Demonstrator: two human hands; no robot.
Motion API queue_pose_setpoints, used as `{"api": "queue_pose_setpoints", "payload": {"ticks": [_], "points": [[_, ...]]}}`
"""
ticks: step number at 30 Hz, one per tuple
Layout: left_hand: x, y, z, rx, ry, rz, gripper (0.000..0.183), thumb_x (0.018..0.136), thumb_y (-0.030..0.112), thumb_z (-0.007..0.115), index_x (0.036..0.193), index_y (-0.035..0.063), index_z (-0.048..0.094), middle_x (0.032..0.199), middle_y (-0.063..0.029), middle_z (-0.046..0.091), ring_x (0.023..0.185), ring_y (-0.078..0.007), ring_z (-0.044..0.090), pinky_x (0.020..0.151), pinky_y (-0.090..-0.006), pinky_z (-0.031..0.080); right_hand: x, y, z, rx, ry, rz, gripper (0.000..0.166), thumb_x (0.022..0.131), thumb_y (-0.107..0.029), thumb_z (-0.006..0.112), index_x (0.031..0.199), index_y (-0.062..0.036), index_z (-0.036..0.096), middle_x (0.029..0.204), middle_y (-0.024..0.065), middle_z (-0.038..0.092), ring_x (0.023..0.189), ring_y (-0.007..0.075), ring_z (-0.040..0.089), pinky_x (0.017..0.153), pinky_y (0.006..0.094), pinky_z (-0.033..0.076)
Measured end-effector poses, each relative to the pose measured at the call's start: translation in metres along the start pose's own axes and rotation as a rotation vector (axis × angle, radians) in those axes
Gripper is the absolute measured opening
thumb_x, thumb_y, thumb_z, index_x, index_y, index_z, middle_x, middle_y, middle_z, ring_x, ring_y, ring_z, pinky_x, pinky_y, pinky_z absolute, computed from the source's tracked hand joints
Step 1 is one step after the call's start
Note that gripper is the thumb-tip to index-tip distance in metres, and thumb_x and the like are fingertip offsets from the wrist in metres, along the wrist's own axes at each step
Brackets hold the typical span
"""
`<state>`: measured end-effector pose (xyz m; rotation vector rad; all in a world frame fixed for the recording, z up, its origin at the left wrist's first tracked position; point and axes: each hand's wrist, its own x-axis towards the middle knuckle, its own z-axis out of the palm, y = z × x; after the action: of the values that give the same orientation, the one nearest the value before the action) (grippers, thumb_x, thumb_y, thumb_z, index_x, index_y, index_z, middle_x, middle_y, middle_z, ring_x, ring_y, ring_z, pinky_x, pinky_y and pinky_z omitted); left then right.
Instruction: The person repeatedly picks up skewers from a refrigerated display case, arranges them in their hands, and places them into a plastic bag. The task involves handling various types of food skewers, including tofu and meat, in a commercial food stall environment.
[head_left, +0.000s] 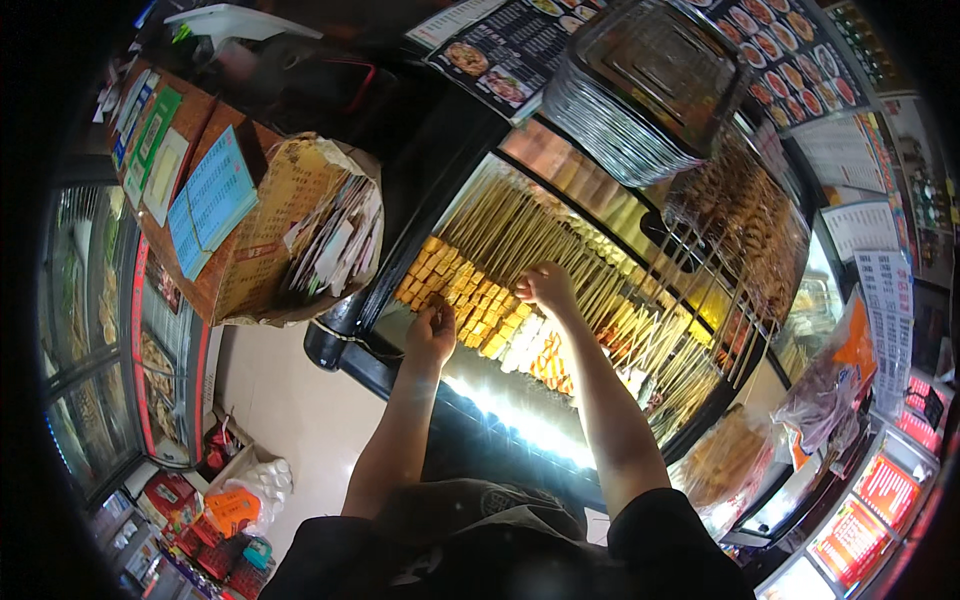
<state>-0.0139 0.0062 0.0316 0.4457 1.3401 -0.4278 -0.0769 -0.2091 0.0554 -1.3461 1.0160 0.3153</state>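
Note:
A lit display case lies before me with rows of skewers on bamboo sticks (517, 221). My left hand (433, 334) is at the near edge of the golden cube-shaped pieces, which look like tofu (474, 304). Its fingertips meet at a small darker piece; whether they grip it is unclear. Curled over the sticks, my right hand (549, 289) is to the right of the left one, and its fingers hide whatever they may hold. Pale skewers (523, 341) and orange-and-white striped pieces (551, 364) lie near my right forearm.
A bright light strip (517, 424) runs along the case's near edge. Stacked foil trays (630, 112) and a wrapped brown food pile (739, 217) stand beyond. At left is a paper-filled carton (262, 247). Plastic-bagged goods (724, 457) are at right.

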Motion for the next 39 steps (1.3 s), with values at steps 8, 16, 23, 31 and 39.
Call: {"api": "queue_pose_setpoints", "payload": {"ticks": [8, 16, 23, 31, 39], "points": [[-0.011, -0.008, -0.018, 0.202, -0.077, -0.023, 0.004, 0.081, -0.003, 0.051, 0.084, -0.0024, 0.053, 0.08, -0.0111, 0.056, 0.075, -0.0227, 0.054, 0.071, -0.0337, 0.05, 0.028, 0.09, 0.001, -0.339, 0.256, 0.111, 0.027, 0.082, -0.028, 0.057, 0.074, -0.0028, 0.062, 0.078, 0.0189, 0.064, 0.068, 0.0259, 0.064, 0.061, 0.0389, 0.054], [-0.04, -0.018, -0.033, 0.883, -0.436, -0.098, 0.004, 0.084, 0.006, 0.053, 0.087, 0.0033, 0.054, 0.078, -0.0065, 0.057, 0.07, -0.0179, 0.055, 0.067, -0.03, 0.047, 0.019, 0.059, 0.004, -0.58, 0.127, 0.064, 0.029, 0.078, -0.029, 0.058, 0.066, -0.0029, 0.062, 0.068, 0.0163, 0.062, 0.066, 0.0286, 0.062, 0.064, 0.0419, 0.051], [-0.076, -0.058, -0.039, 2.555, -1.291, 1.202, 0.019, 0.08, 0.012, 0.06, 0.096, 0.0025, 0.057, 0.091, -0.0117, 0.061, 0.088, -0.025, 0.057, 0.08, -0.0315, 0.047, 0.039, 0.045, 0.02, -0.602, 0.147, -0.051, 0.037, 0.076, -0.034, 0.06, 0.085, 0.0012, 0.066, 0.083, 0.0233, 0.064, 0.083, 0.0338, 0.064, 0.068, 0.0386, 0.053], [-0.011, -0.044, -0.055, 3.203, -1.198, 1.593, 0.02, 0.083, 0.022, 0.053, 0.1, 0.0137, 0.061, 0.111, -0.0004, 0.055, 0.117, -0.0159, 0.042, 0.102, -0.0423, 0.027, 0.029, 0.041, 0.004, -0.097, -0.045, 0.078, 0.032, 0.086, -0.03, 0.059, 0.094, 0.0002, 0.061, 0.079, 0.0077, 0.067, 0.065, 0.0184, 0.067, 0.058, 0.0283, 0.053], [-0.011, -0.047, -0.055, 3.061, -1.277, 1.703, 0.016, 0.081, 0.021, 0.054, 0.091, 0.0121, 0.063, 0.102, -0.0016, 0.059, 0.111, -0.0173, 0.046, 0.101, -0.0428, 0.027, 0.028, 0.09, -0.026, -0.355, 0.31, 0.022, 0.022, 0.082, -0.017, 0.057, 0.067, -0.0013, 0.053, 0.058, 0.0113, 0.057, 0.046, 0.0173, 0.055, 0.046, 0.0335, 0.049]]}}
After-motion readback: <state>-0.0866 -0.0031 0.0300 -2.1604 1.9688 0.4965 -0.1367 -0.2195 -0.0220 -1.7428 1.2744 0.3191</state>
